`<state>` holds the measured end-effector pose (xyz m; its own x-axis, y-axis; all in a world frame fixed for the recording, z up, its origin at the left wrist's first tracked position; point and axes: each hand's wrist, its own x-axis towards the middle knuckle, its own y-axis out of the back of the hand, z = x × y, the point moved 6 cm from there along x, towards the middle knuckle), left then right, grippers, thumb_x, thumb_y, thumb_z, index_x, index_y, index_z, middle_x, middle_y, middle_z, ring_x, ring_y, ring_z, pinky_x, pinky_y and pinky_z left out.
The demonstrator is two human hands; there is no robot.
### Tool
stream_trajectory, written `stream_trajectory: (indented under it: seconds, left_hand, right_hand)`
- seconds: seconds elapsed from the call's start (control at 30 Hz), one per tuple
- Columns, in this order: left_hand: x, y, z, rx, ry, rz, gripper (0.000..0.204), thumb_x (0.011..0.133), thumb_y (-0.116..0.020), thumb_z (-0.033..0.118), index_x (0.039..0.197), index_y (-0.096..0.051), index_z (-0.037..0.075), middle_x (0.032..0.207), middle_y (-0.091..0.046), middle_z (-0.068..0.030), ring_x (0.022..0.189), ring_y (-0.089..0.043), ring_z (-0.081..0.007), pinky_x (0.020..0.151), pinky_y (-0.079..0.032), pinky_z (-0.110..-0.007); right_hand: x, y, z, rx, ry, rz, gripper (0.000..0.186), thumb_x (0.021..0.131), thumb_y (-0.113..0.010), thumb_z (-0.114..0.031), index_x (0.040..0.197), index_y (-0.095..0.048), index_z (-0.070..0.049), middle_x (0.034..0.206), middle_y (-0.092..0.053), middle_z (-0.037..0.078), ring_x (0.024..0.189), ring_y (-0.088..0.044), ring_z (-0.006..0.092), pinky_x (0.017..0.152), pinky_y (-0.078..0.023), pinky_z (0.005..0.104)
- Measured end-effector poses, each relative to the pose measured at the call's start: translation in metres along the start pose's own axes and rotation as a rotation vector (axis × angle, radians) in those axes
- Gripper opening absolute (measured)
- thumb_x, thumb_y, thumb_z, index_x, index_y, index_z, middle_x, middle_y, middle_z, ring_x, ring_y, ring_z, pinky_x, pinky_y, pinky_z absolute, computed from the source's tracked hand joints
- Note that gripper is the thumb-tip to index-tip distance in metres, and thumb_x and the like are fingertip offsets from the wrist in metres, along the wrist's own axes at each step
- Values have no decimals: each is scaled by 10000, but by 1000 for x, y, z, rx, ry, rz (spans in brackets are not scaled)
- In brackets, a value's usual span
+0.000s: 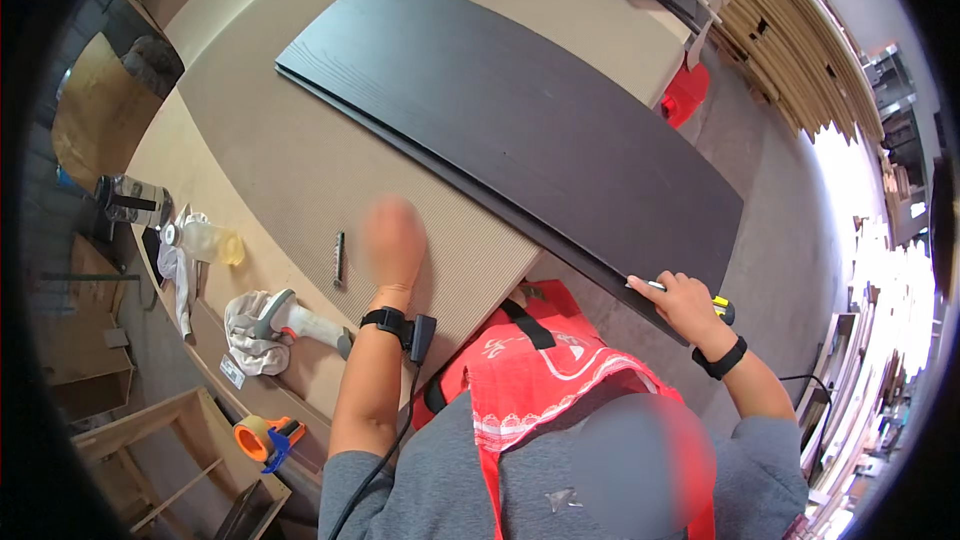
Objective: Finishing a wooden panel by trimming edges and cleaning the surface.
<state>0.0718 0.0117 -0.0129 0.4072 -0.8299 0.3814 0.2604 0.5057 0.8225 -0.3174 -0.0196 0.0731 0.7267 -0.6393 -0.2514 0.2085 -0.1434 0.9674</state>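
The dark board [520, 130] lies across the ridged sheet [455, 215], its right end overhanging, presumably for edge access. My right hand [685, 305] is closed around a slim white-tipped tool [652, 286] at the board's near right corner. My left hand [393, 240], short of the board, is blurred; I cannot tell its finger position. It stands between board and marker [339, 258]; the tape dispenser [266, 440] sits farther left of the board.

By strong light the right side is washed out, a soft sheen is seen on the dark panel [340, 35], the left hand [393, 240] is blurred, and lines are bent (the corners are blackened).
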Motion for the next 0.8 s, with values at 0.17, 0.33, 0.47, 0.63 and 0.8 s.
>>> stream_trajectory:
  seconds: [0.17,0.33,0.47,0.63,0.8]
  left_hand:
    - [1,1,1,-7,-31,35,141,832,-559,108,965,-548,61,1035,-539,-111,990,-500,-290,874,-400,-400]
    - [3,2,0,14,-13,16,126,829,-561,129,940,-543,71,1014,-540,-88,981,-501,-275,873,-401,-396]
    - [4,2,-1,15,-4,4,114,826,-564,128,925,-545,75,998,-540,-83,966,-506,-270,855,-406,-389]
    - [4,0,-3,8,-10,16,110,824,-566,126,917,-549,71,994,-548,-86,959,-510,-266,840,-410,-388]
    - [5,2,0,-1,-3,26,121,807,-576,86,915,-530,58,983,-535,-102,934,-506,-288,837,-410,-395]
  right_hand:
    - [22,11,-12,252,-73,63,515,816,-586,-129,1292,-488,-299,851,-543,62,766,-573,242,639,-474,370]
    - [75,12,-31,285,-50,255,445,850,-570,-173,1275,-514,-295,838,-535,67,751,-570,244,646,-474,360]
    - [97,11,-39,270,16,290,422,858,-562,-183,1263,-528,-294,818,-527,67,733,-565,239,641,-473,357]
    - [105,8,-40,232,72,260,436,849,-535,-135,1260,-531,-280,818,-526,69,721,-558,236,629,-468,359]
    - [97,10,-38,145,138,237,479,828,-524,-94,1272,-518,-273,836,-530,73,725,-551,239,624,-463,358]
